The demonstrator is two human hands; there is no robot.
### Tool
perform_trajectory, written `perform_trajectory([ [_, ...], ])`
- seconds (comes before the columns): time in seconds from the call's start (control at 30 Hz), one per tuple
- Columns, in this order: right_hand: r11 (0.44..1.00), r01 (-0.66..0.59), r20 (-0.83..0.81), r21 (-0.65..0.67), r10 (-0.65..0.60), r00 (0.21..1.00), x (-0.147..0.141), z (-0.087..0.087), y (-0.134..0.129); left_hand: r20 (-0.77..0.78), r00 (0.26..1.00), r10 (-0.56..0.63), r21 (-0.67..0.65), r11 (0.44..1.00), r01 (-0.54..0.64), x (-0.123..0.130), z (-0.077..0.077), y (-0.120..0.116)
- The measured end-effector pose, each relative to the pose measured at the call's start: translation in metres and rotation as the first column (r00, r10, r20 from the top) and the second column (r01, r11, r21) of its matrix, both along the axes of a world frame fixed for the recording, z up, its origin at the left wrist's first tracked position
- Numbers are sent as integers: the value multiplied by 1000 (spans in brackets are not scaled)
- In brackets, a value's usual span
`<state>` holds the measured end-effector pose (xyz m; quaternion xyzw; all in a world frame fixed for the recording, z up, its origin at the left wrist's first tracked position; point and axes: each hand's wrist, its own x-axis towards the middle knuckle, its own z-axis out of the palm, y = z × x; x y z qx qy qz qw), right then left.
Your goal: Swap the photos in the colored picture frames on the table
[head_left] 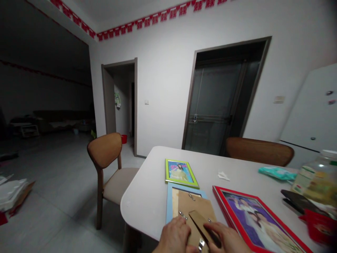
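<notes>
A light-blue picture frame lies face down at the near edge of the table, partly under my hands. Its brown backing board sits a little off to the right, so a pale strip shows inside the frame's left and top edges. Small metal clips and a brown easel stand are on the board. My left hand has its fingers curled on the board's left side. My right hand holds the right side around the stand. The fingertips beneath are hidden.
A green-framed photo lies just beyond; a red-framed photo is at right. Farther right are a teal packet, a large jar, a dark flat item and a red object. Chairs stand left and behind.
</notes>
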<state>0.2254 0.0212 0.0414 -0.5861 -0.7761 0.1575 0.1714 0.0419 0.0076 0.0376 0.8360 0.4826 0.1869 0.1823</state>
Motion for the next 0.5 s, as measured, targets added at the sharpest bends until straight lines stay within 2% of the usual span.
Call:
perform_trajectory([
  [0.23,999,-14,4,47,14,1000,-16,18,-5,102,993,61,83,994,-70,-2,-1,-8],
  [0.37,998,19,41,64,-22,999,-22,17,2,74,997,35,77,996,-41,-4,1,-6],
  [0.5,998,-19,40,65,16,999,-23,15,0,82,995,53,57,997,-58,-7,0,-5],
])
